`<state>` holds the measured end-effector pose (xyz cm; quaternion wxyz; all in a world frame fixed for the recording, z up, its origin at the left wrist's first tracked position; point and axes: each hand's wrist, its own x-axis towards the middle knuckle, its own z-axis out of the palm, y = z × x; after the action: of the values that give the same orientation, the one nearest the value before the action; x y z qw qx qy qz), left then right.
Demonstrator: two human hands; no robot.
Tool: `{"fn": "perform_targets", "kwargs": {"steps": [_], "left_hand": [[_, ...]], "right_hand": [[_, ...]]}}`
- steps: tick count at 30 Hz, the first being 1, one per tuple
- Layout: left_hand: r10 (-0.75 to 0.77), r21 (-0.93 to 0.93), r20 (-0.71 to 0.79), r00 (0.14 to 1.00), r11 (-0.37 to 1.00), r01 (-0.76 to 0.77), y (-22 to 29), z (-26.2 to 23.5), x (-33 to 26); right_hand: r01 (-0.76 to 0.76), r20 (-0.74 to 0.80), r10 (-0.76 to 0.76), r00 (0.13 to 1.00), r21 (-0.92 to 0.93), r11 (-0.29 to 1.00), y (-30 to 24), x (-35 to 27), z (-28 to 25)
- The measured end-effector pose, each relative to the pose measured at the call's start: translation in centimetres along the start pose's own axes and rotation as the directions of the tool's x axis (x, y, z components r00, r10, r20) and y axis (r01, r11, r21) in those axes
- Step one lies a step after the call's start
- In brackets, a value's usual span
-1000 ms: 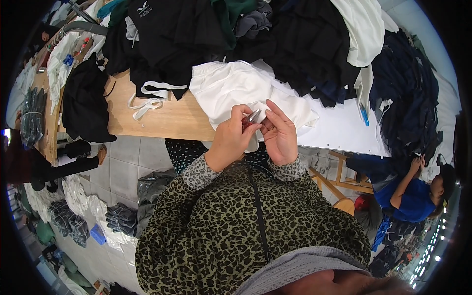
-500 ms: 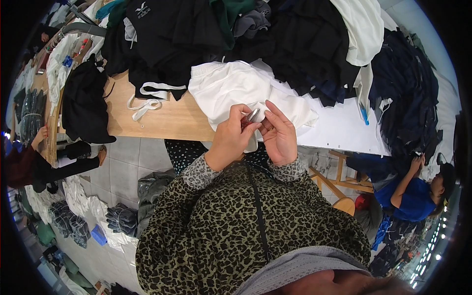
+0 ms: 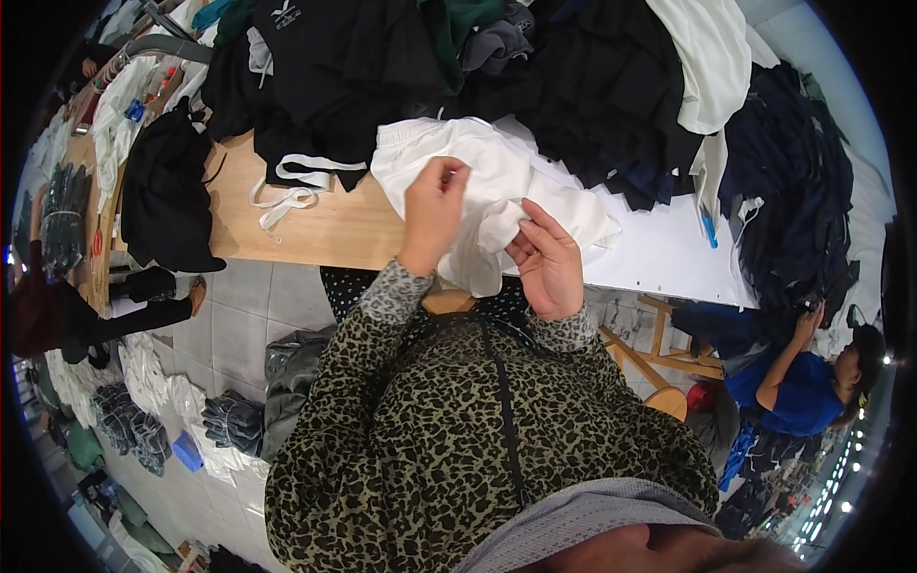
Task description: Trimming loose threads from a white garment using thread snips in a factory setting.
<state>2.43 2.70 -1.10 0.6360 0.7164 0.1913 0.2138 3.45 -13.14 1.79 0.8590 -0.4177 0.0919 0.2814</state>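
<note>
A white garment with a gathered waistband (image 3: 420, 143) lies bunched at the table's near edge, and part of it hangs over. My right hand (image 3: 546, 258) pinches a folded end of its white cloth between thumb and fingers. Just left of that, my left hand (image 3: 435, 212) is raised over the garment with its fingers curled together. Whatever the left fingers hold, if anything, is hidden from this side.
Black garments (image 3: 353, 76) are heaped along the table's far side. A white strap (image 3: 287, 196) lies on the wooden top (image 3: 315, 239). Dark navy cloth (image 3: 788, 181) hangs at the right. A co-worker in blue (image 3: 802, 387) is at the right; another person (image 3: 43, 310) stands left.
My left hand has drawn away from the right, up and to the left; the small red-handled metal snips it held no longer show. The cloth end at my right hand is more exposed.
</note>
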Motion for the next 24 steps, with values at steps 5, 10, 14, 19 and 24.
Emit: {"fn": "perform_targets", "kwargs": {"steps": [5, 10, 14, 19, 24], "left_hand": [[-0.079, -0.180, 0.147, 0.986, 0.978, 0.105, 1.5, -0.7, -1.4], [0.244, 0.046, 0.225, 0.943, 0.964, -0.260, 1.5, 0.5, -3.2], [-0.238, -0.281, -0.009, 0.971, 0.933, 0.226, -0.5, -0.4, -1.0], [-0.304, -0.183, 0.345, 0.888, 0.906, 0.381, 1.2, -1.4, -2.7], [-0.185, -0.203, 0.425, 0.886, 0.934, 0.293, 0.5, -0.7, -3.9]], "right_hand": [[0.026, -0.022, -0.025, 0.999, 0.011, 1.000, -0.4, -0.1, -0.1], [0.015, -0.010, -0.015, 1.000, -0.025, 1.000, 0.3, 0.2, -0.5], [0.019, -0.056, -0.018, 0.998, 0.009, 1.000, -0.4, 0.0, 0.1], [0.134, -0.008, -0.134, 0.991, -0.019, 0.991, -0.6, 0.1, -0.5], [0.198, 0.018, -0.197, 0.980, -0.068, 0.978, -0.6, -0.1, 0.7]]}}
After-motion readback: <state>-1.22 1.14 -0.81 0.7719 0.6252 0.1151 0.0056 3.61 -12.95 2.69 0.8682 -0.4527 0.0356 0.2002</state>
